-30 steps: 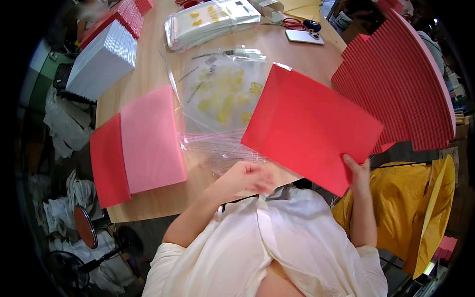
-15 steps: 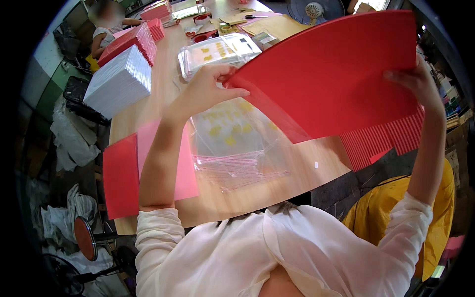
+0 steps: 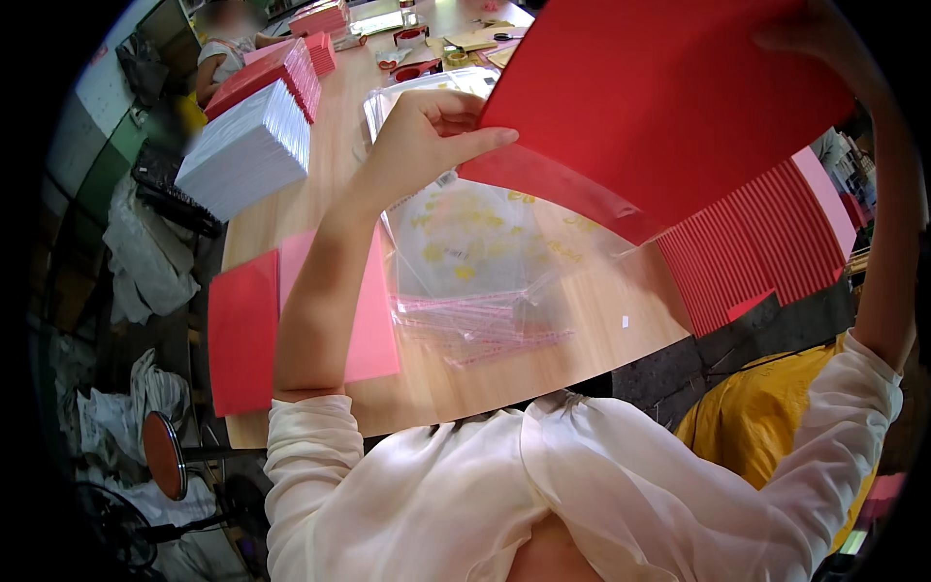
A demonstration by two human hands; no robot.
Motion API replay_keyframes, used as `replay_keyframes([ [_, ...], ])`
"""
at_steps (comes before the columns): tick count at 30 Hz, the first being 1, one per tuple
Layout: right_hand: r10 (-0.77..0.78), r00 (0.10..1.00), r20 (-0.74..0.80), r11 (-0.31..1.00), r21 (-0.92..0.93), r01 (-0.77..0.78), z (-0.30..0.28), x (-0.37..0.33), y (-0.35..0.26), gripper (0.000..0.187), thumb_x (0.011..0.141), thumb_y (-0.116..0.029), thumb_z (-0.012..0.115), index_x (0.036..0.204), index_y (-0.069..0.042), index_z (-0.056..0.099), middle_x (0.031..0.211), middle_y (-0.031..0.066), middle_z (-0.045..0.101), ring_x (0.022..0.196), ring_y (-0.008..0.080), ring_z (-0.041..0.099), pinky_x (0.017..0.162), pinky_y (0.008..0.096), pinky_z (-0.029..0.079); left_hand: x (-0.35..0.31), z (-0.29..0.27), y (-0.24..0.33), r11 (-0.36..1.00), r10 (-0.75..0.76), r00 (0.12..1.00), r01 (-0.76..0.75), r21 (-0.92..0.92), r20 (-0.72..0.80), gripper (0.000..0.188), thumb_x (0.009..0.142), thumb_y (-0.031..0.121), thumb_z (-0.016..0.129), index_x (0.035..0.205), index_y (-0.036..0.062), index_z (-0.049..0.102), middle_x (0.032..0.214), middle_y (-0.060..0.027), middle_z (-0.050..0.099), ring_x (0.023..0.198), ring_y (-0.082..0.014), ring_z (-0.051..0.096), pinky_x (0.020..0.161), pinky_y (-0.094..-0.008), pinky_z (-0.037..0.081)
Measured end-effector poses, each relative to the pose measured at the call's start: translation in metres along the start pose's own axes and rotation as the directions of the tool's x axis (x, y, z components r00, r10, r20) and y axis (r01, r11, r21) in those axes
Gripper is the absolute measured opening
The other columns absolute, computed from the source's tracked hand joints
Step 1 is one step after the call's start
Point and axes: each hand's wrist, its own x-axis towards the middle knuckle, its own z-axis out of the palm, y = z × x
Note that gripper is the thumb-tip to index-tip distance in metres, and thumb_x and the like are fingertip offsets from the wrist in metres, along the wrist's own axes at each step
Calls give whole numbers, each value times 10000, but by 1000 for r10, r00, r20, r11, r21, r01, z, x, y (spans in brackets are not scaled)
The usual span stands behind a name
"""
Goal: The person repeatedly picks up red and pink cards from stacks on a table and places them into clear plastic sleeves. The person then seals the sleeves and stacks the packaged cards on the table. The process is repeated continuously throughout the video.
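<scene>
A large, smooth red sheet (image 3: 659, 116) is raised and tilted above the table, between my two hands. At its left corner my left hand (image 3: 427, 145) pinches it with thumb and fingers, along with clear plastic film (image 3: 572, 179) that runs along the sheet's lower edge. My right hand (image 3: 824, 48) grips the far right side of the sheet; its thumb lies on the face, while the other fingers are in shadow and partly hidden. Beneath the sheet, a pile of clear plastic bags (image 3: 465, 252) with yellow print and pinkish strips lies on the table.
Red sheets (image 3: 242, 335) and pink sheets (image 3: 354, 335) lie at left. A fanned red stack (image 3: 756, 252) rests at right. White (image 3: 247, 155) and red stacks (image 3: 276, 82) stand far left, near another person (image 3: 228, 58). A stool (image 3: 165, 456) and yellow cloth (image 3: 752, 403) are beside me.
Both hands have moved up and to the right with the red sheet, the right one farther. More of the fanned stack at right now shows.
</scene>
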Motion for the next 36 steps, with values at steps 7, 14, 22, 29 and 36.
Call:
replay_keyframes([
  [7, -23, 994, -106, 992, 119, 35, -13, 23, -11, 388, 745, -210, 792, 1051, 3, 686, 921, 96, 720, 809, 183, 684, 747, 326, 553, 9, 4, 5, 967, 221, 962, -196, 162, -158, 331, 798, 124, 774, 1061, -45, 664, 974, -94, 709, 839, -155, 666, 769, -271, 536],
  [14, 294, 477, -828, 799, 487, 353, 94, 2, 16, 433, 811, -161, 730, 1180, -25, 549, 1098, 113, 629, 955, 198, 647, 775, 340, 552, 0, 19, -40, 993, 20, 908, -69, -101, -419, 311, 792, 108, 785, 994, -93, 661, 974, -109, 704, 833, -138, 657, 764, -259, 520],
  [22, 295, 954, -57, 174, 985, 5, 247, -63, 2, 673, 723, -32, 813, 1313, -31, 490, 1242, 82, 589, 1123, 152, 567, 951, 313, 487, 0, 45, -41, 942, 37, 913, -168, -292, -406, 266, 780, 27, 769, 999, -75, 657, 967, -104, 692, 845, -148, 655, 766, -269, 531],
  [29, 393, 890, -232, 235, 961, 146, 237, -53, 2, 578, 712, -11, 813, 1223, -8, 544, 1117, 67, 648, 998, 138, 625, 880, 293, 527, 3, 45, -9, 948, 75, 922, -184, -258, -380, 345, 746, -14, 782, 1057, -58, 638, 1011, -101, 679, 882, -153, 648, 809, -269, 534],
  [36, 313, 936, -159, 219, 971, 92, 222, -55, -1, 548, 703, 39, 795, 1196, 15, 557, 1037, 72, 677, 964, 140, 644, 866, 311, 538, 6, 36, -11, 938, 97, 939, -197, -284, -329, 345, 739, -18, 788, 1050, -39, 640, 1007, -95, 681, 868, -156, 655, 791, -271, 549],
])
